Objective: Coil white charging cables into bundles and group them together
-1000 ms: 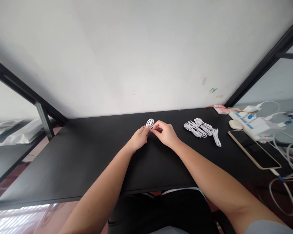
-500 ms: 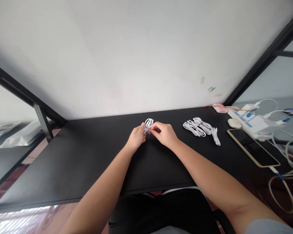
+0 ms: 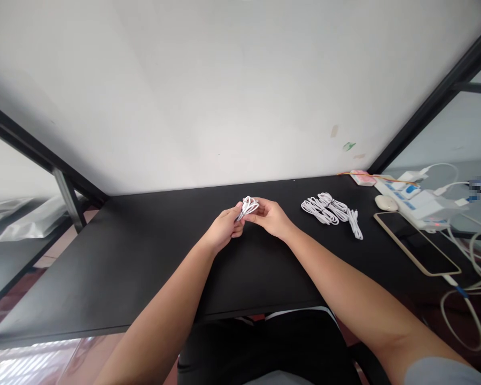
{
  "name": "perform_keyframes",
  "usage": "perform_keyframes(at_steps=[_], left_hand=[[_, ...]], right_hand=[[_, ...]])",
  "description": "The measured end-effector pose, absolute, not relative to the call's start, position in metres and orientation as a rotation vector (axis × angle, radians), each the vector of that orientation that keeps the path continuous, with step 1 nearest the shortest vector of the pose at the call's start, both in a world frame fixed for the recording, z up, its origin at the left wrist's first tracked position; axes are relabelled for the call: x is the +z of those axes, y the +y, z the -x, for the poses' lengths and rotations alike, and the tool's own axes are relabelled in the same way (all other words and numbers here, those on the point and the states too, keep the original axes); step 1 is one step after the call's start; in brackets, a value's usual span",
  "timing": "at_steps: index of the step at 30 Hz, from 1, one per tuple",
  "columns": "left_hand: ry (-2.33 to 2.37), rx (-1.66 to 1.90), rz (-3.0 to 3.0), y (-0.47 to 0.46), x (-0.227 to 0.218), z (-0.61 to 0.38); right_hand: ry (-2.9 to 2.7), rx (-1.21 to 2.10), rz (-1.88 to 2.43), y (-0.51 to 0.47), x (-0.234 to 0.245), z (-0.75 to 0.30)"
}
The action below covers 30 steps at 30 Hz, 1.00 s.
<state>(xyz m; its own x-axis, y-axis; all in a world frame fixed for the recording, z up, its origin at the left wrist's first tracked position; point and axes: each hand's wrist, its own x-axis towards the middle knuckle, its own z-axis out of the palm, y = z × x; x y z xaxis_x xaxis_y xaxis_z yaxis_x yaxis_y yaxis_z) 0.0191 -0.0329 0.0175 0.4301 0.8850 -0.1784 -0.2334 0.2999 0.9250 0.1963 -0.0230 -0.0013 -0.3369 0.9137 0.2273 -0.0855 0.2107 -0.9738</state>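
A white cable (image 3: 248, 206), coiled into loops with a dark tie round its middle, is held above the black desk. My left hand (image 3: 223, 229) is closed on its left end, thumb on top. On the other side my right hand (image 3: 273, 218) pinches the loops between thumb and fingers. Part of the coil is hidden behind the fingers. To the right of my right hand, several bundled white cables (image 3: 329, 209) lie in a pile on the desk, apart from both hands.
At the right are a white earbud case (image 3: 386, 202), a phone (image 3: 417, 243) with a cable plugged in, and a power strip (image 3: 409, 203) with chargers. A pink and white box (image 3: 363, 178) sits by the wall. Plastic bags (image 3: 36, 219) lie on the left shelf.
The coil has turned and its loops have spread to the right. My right hand has shifted its grip onto the loops, while my left hand keeps hold of the other end.
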Motion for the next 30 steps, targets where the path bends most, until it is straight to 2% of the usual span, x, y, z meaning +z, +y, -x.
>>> perform_keyframes(at_steps=[30], left_hand=[[0.845,0.542,-0.940,-0.033,0.018,-0.008]], right_hand=[[-1.739,1.217,0.953,-0.032,0.002,-0.197]])
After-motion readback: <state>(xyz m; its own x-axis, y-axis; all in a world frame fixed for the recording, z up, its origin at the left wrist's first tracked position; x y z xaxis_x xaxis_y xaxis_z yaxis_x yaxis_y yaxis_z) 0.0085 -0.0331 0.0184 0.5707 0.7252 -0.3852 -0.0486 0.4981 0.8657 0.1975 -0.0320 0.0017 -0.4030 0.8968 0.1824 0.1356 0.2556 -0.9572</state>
